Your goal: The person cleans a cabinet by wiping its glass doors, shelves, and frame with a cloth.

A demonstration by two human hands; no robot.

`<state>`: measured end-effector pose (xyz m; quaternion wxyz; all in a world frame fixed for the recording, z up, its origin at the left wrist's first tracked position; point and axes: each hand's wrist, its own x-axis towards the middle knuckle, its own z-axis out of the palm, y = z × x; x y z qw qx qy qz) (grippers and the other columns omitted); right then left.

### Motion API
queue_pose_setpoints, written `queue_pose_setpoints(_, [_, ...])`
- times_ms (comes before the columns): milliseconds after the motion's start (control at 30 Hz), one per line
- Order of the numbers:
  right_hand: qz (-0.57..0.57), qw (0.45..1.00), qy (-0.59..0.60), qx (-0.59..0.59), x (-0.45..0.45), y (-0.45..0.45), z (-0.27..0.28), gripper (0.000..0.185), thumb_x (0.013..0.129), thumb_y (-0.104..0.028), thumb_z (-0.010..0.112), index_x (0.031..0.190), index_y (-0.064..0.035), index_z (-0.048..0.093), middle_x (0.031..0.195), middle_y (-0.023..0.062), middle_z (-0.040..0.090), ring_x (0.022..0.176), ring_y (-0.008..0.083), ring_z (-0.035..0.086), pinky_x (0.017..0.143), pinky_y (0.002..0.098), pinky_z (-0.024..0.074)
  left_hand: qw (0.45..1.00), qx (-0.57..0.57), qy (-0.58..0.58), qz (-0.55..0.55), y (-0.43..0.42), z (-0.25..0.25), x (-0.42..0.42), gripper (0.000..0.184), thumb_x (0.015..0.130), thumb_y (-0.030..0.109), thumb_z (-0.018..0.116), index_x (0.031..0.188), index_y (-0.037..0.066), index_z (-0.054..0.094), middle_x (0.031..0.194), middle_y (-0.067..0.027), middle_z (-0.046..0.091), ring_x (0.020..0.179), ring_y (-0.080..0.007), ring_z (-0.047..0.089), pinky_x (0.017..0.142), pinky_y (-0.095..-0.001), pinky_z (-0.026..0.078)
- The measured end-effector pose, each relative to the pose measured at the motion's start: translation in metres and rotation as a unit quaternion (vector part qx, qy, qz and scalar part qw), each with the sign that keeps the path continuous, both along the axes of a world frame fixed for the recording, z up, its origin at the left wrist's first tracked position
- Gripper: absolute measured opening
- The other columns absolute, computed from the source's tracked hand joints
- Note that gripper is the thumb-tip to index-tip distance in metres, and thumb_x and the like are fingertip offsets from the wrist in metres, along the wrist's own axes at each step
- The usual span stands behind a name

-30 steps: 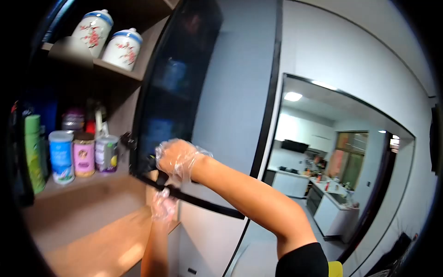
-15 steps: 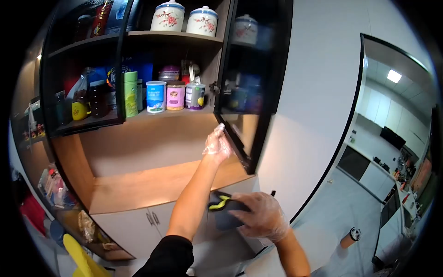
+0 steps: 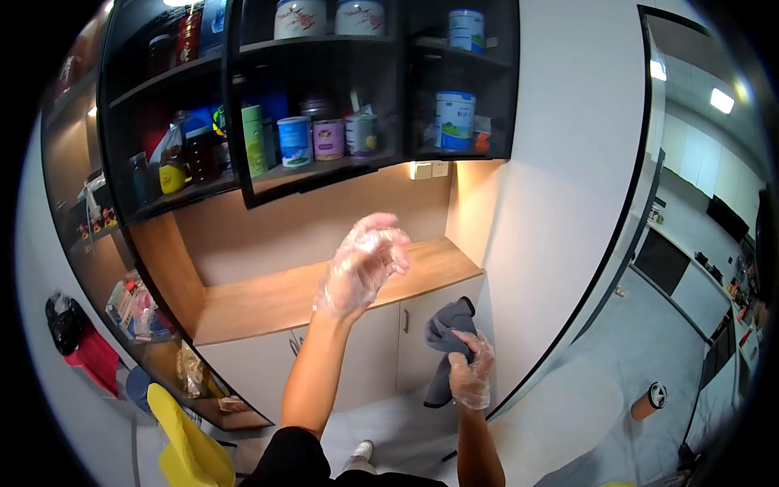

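At the centre of the frame, the person's gloved left hand (image 3: 363,266) is raised, fingers loosely curled, below the glass cabinet door (image 3: 322,181). Right of lower centre, the gloved right hand (image 3: 473,372) grips a grey cloth (image 3: 446,323).

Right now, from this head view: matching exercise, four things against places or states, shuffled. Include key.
Things
1. Grey cloth
2. Left hand
3. Pink jar
4. Yellow chair

Places or states
A. Inside the upper cabinet
B. At the lower left of the picture
C. Raised, gloved, with nothing visible in its grasp
D. Held in the right hand

Pairs: 1-D, 2-C, 3-A, 4-B
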<state>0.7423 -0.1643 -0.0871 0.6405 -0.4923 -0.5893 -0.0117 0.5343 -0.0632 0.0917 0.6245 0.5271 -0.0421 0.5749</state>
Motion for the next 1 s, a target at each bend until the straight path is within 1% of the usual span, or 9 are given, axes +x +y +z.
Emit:
queue_pose_setpoints(67, [-0.003, 1.0, 0.012, 0.007, -0.005, -0.001, -0.01, 0.043, 0.081, 0.008, 0.065, 0.122, -0.005, 0.066, 0.124, 0.0106, 0.065, 0.126, 0.0352, 0.056, 0.115, 0.0471, 0.0403, 0.986, 0.118, 0.033, 0.113, -0.043, 0.01, 0.0, 0.028, 0.094, 0.03, 0.069, 0.111, 0.01, 0.058, 0.097, -0.012, 0.065, 0.083, -0.0237, 0.063, 0.071, -0.0379, 0.052])
queue_pose_setpoints(267, [0.023, 0.998, 0.05, -0.043, -0.009, -0.003, -0.039, 0.036, 0.079, -0.003, 0.069, 0.113, -0.0092, 0.076, 0.12, 0.0134, 0.071, 0.124, 0.0382, 0.059, 0.112, 0.047, 0.0426, 0.869, 0.478, -0.021, -0.127, -0.128, 0.057, -0.058, 0.023, 0.1, 0.025, 0.066, 0.115, 0.007, 0.065, 0.096, -0.0154, 0.073, 0.083, -0.0251, 0.067, 0.068, -0.0402, 0.052])
queue_pose_setpoints(367, [0.004, 0.997, 0.054, -0.059, -0.014, -0.013, -0.04, 0.039, 0.079, -0.003, 0.07, 0.116, -0.0096, 0.075, 0.12, 0.0129, 0.071, 0.125, 0.0368, 0.059, 0.111, 0.0478, 0.0426, 0.867, 0.468, -0.108, -0.137, -0.171, 0.047, -0.056, 0.019, 0.101, 0.02, 0.065, 0.102, 0.001, 0.068, 0.08, -0.0193, 0.071, 0.071, -0.0261, 0.067, 0.058, -0.0424, 0.051])
queue_pose_setpoints(433, [-0.004, 0.996, 0.075, -0.039, -0.022, -0.017, -0.041, 0.04, 0.079, -0.004, 0.07, 0.119, -0.0094, 0.074, 0.12, 0.0125, 0.07, 0.126, 0.0362, 0.059, 0.111, 0.0484, 0.0429, 0.891, 0.427, -0.085, -0.128, -0.194, 0.049, -0.048, 0.014, 0.093, 0.013, 0.067, 0.104, 0.007, 0.073, 0.085, -0.0103, 0.071, 0.07, -0.026, 0.069, 0.061, -0.0391, 0.052])
queue_pose_setpoints(533, [0.037, 0.995, 0.086, 0.038, -0.021, -0.01, -0.052, 0.042, 0.083, -0.001, 0.069, 0.124, -0.007, 0.069, 0.123, 0.0111, 0.067, 0.126, 0.037, 0.058, 0.112, 0.0484, 0.0425, 0.896, 0.417, -0.065, -0.137, -0.206, 0.054, -0.044, 0.015, 0.092, 0.016, 0.068, 0.104, 0.007, 0.073, 0.089, -0.0111, 0.072, 0.075, -0.0272, 0.069, 0.066, -0.0406, 0.052])
queue_pose_setpoints(633, [0.135, 0.967, 0.181, -0.117, -0.013, -0.018, -0.039, 0.04, 0.085, 0.001, 0.068, 0.125, -0.0051, 0.066, 0.129, 0.0124, 0.063, 0.124, 0.0387, 0.058, 0.111, 0.0484, 0.0433, 0.896, 0.422, -0.059, -0.126, -0.211, 0.053, -0.046, 0.017, 0.092, 0.018, 0.07, 0.105, 0.007, 0.072, 0.093, -0.0119, 0.072, 0.081, -0.0283, 0.069, 0.071, -0.0422, 0.053])
queue_pose_setpoints(800, [0.119, 0.987, 0.103, -0.025, -0.018, -0.005, -0.063, 0.031, 0.089, 0.001, 0.067, 0.12, -0.0034, 0.067, 0.131, 0.0149, 0.061, 0.121, 0.0387, 0.059, 0.107, 0.0472, 0.0458, 0.898, 0.433, -0.029, -0.073, -0.212, 0.053, -0.048, 0.021, 0.092, 0.022, 0.072, 0.106, 0.007, 0.071, 0.1, -0.0132, 0.072, 0.09, -0.0302, 0.069, 0.08, -0.0447, 0.053])
queue_pose_setpoints(967, [0.057, 0.997, -0.04, 0.021, -0.019, -0.005, -0.039, 0.03, 0.088, 0.0, 0.067, 0.117, -0.0035, 0.069, 0.129, 0.0155, 0.064, 0.123, 0.0401, 0.059, 0.107, 0.0487, 0.0448, 0.871, 0.468, 0.088, 0.121, -0.19, 0.047, -0.062, 0.025, 0.091, 0.026, 0.075, 0.106, 0.007, 0.071, 0.106, -0.0145, 0.072, 0.099, -0.0321, 0.069, 0.088, -0.0473, 0.054])
queue_pose_setpoints(1000, [0.152, 0.976, 0.076, -0.136, -0.004, 0.002, -0.042, 0.034, 0.084, -0.003, 0.068, 0.118, -0.0052, 0.072, 0.126, 0.0152, 0.066, 0.124, 0.0398, 0.059, 0.11, 0.0482, 0.0429, 0.853, 0.456, 0.144, 0.209, -0.18, 0.044, -0.062, 0.026, 0.091, 0.027, 0.075, 0.107, 0.007, 0.07, 0.108, -0.0148, 0.072, 0.101, -0.0324, 0.069, 0.09, -0.0479, 0.054])
